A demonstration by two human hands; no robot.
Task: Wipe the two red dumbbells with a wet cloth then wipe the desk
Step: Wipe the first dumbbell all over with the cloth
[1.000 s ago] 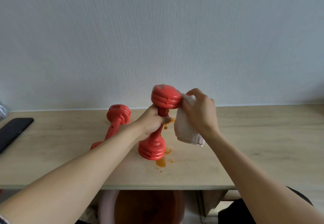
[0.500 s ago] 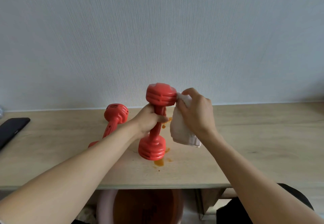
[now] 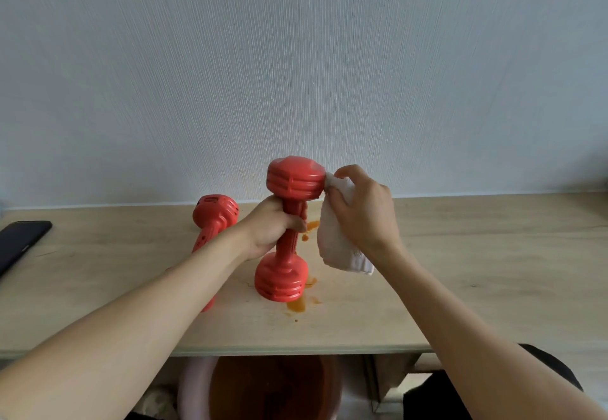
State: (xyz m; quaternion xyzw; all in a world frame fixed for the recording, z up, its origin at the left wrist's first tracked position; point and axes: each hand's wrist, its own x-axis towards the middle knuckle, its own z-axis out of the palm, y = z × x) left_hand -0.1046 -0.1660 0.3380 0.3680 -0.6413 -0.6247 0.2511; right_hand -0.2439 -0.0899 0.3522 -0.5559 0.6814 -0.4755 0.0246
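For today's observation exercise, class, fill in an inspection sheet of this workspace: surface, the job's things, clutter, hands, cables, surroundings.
Surface: light wooden desk with orange stains near the standing dumbbell's base and behind its handle.
Job's things: one red dumbbell stands on end, tilted a little; the second dumbbell lies behind the left forearm; the white cloth is pressed to the standing dumbbell's top head.
Clutter: black phone at the desk's left edge.
Hands: left hand grips the standing dumbbell's handle; right hand holds the cloth.
Cables: nothing seen.
Surroundings: pale textured wall; pink basin of brownish liquid under the desk.
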